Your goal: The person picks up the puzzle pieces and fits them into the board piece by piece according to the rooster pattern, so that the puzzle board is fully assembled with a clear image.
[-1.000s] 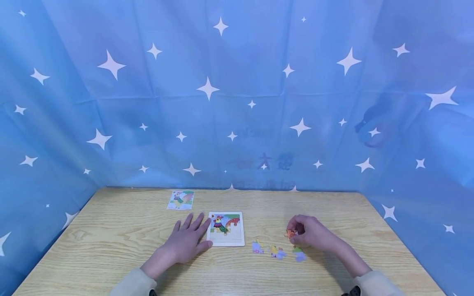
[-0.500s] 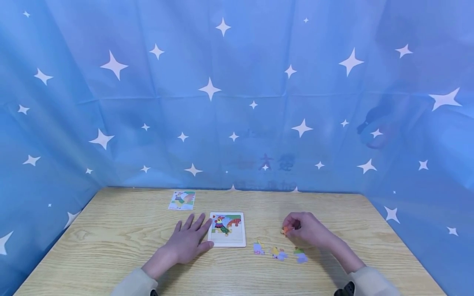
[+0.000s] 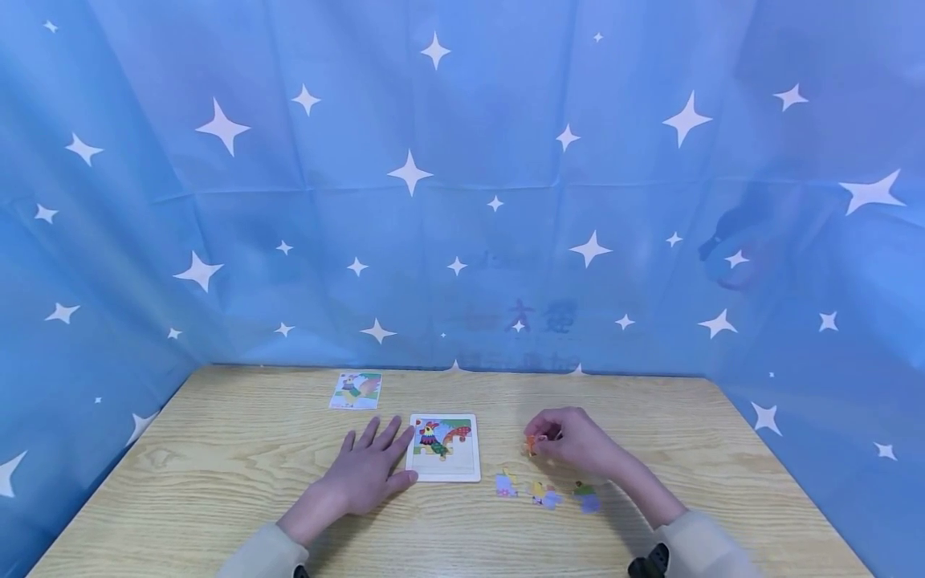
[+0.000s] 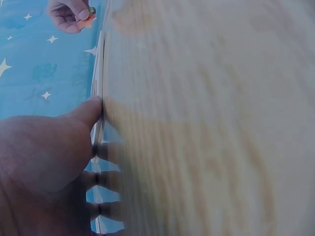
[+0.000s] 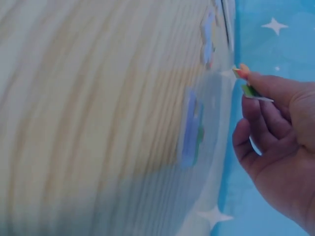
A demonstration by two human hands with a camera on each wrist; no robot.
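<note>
My left hand (image 3: 364,474) lies flat with fingers spread on the table, its thumb and index fingertips at the left edge of the white puzzle tray (image 3: 443,474). Inside the tray, joined pieces show a rooster's head, part of its body and a red tail; the lower part is bare. To the right of the tray, my right hand (image 3: 571,440) pinches an orange puzzle piece (image 5: 242,72) with some green on it between thumb and fingers, above the table. Near that hand lie loose puzzle pieces: a purple one (image 3: 506,483), a yellow-and-purple one (image 3: 545,495) and a green-and-purple one (image 3: 586,497).
A picture card (image 3: 356,391) of the whole rooster lies at the back left of the wooden table (image 3: 238,482). Behind the table hangs a blue curtain (image 3: 462,217) with white stars, which also runs along both sides.
My right hand has moved left toward the tray, carrying the orange puzzle piece away from above the loose pieces. The left hand keeps its place beside the tray.
</note>
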